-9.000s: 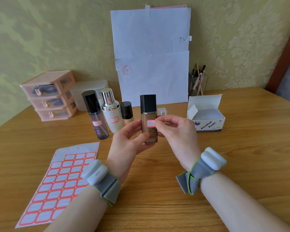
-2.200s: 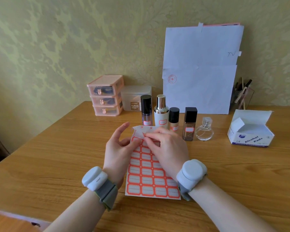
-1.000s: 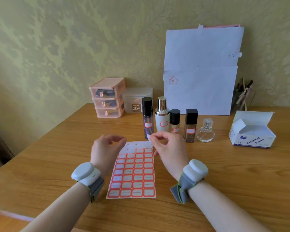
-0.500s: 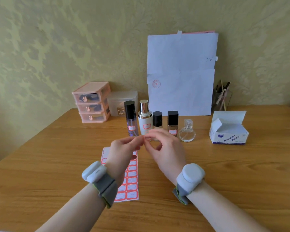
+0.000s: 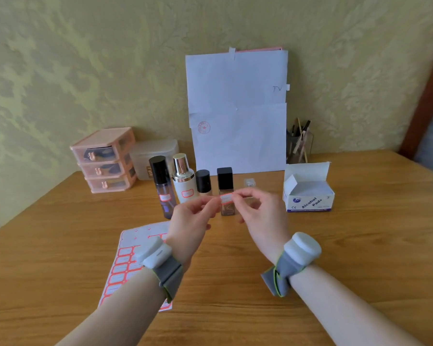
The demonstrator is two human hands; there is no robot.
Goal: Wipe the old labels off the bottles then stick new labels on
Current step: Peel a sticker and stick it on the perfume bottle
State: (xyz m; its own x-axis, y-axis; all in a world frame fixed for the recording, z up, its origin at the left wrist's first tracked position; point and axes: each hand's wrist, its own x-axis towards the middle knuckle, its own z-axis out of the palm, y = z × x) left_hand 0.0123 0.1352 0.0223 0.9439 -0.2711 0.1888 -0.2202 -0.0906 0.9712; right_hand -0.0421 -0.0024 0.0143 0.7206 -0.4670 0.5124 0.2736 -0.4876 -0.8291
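Moved: left hand [image 5: 190,223] and right hand [image 5: 263,216] are up off the sheet [image 5: 125,260] and a little apart; half a second ago their fingertips met.
Wall: green patterned wall [image 5: 85,71]; papers [image 5: 238,108] lean on it.
Table: wood table [image 5: 360,245]. Drawers [image 5: 103,161] at back left, pads box [image 5: 308,193] at right.
Sheet: flat at near left, partly under the left wrist, long axis running away from the person.
Bottles: five upright in a row near the back: tall bottle [image 5: 161,186], white bottle [image 5: 185,186], small bottle [image 5: 203,182], square bottle [image 5: 225,178], clear bottle [image 5: 250,182]. Tall and white show red-edged labels. Small one's front is hidden by the left hand.
Left hand: thumb and forefinger pinch the left end of the label [image 5: 226,198]; other fingers loosely curled.
Right hand: fingertips pinch the right end; rest curled.
Label: held in the air, long axis level, left to right. Sits in line with the square bottle; with the blur, that bottle's own label cannot be told apart from it.
Relation: clear bottle is just right of and beyond the label, behind the right hand, only its cap showing. Right hand is nearer. Probably the next target, as no label is seen on it.
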